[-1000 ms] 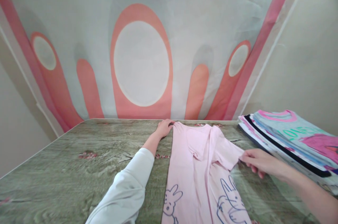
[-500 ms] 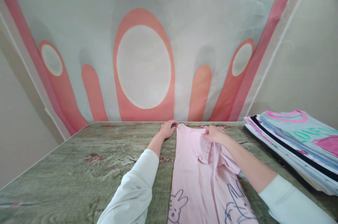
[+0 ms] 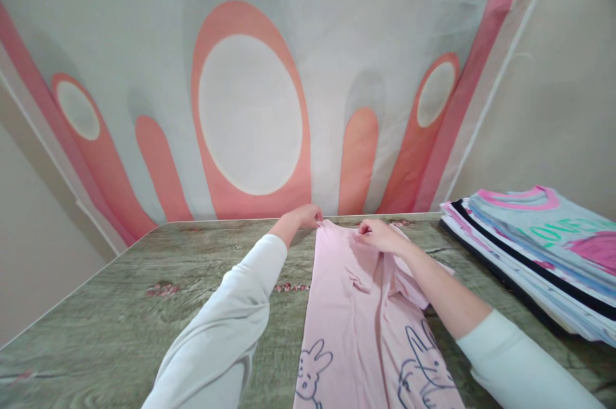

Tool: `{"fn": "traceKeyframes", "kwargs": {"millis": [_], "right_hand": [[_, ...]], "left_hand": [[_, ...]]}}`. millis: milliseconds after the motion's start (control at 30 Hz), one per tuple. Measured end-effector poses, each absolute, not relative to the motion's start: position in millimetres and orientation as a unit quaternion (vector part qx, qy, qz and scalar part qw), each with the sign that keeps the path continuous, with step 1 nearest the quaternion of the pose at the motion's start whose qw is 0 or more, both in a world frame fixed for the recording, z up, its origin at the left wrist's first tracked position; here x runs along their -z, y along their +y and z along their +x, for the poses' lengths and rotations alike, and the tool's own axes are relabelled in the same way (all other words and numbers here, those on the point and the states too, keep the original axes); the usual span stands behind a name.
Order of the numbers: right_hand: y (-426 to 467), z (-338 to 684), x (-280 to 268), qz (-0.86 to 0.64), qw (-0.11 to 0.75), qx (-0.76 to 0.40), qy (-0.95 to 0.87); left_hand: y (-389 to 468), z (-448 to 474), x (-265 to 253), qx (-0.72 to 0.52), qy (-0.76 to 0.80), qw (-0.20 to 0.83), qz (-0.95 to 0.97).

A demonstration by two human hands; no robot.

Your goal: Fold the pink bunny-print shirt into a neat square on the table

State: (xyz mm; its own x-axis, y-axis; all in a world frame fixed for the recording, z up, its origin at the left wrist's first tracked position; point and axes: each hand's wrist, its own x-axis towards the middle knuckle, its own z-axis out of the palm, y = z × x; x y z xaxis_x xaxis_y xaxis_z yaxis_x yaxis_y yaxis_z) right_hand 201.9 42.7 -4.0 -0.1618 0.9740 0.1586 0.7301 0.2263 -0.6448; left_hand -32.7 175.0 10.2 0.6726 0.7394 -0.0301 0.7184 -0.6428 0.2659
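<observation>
A pink shirt [image 3: 341, 319] with dark line drawings of rabbits lies lengthwise before me, its left edge straight and its right part creased, with a sleeve bunched under my right forearm. My left hand [image 3: 308, 216] pinches the shirt's far left corner near the table's back edge. At the far edge of the cloth, a little to the right, my right hand [image 3: 380, 235] has its fingers closed on the shirt near the neckline. The near end of the shirt runs out of view at the bottom.
On the right stands a stack of folded clothes [image 3: 534, 261], topped by a grey shirt [image 3: 577, 223] with pink trim and green lettering. The wood-patterned table [image 3: 202, 293] reaches back to a wall hanging [image 3: 250, 113] with pink and white shapes.
My right hand has shifted slightly left toward the neckline, and the flap of cloth it held lies flatter. The left hand now pinches the corner. The view has tilted slightly.
</observation>
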Motion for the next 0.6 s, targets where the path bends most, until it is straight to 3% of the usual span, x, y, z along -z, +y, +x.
{"fn": "traceKeyframes", "kwargs": {"millis": [167,333,433,600], "right_hand": [[40.8,204.5,-3.7,-0.483,0.386,-0.388,-0.683],[37.1,205.0,-7.9,-0.427,0.434,-0.521,-0.598],[36.6,207.4,-7.6,-0.434,0.444,-0.533,-0.574],[42.4,215.3,-2.4,-0.485,0.425,-0.44,-0.625]], "left_hand": [[185.3,-33.6,-12.6,0.003,0.38,0.118,0.917],[189.2,-39.2,-10.7,0.012,0.375,0.109,0.921],[187.3,-41.6,-14.7,0.011,0.373,0.108,0.921],[184.3,-44.1,-24.3,0.027,0.371,0.115,0.921]]}}
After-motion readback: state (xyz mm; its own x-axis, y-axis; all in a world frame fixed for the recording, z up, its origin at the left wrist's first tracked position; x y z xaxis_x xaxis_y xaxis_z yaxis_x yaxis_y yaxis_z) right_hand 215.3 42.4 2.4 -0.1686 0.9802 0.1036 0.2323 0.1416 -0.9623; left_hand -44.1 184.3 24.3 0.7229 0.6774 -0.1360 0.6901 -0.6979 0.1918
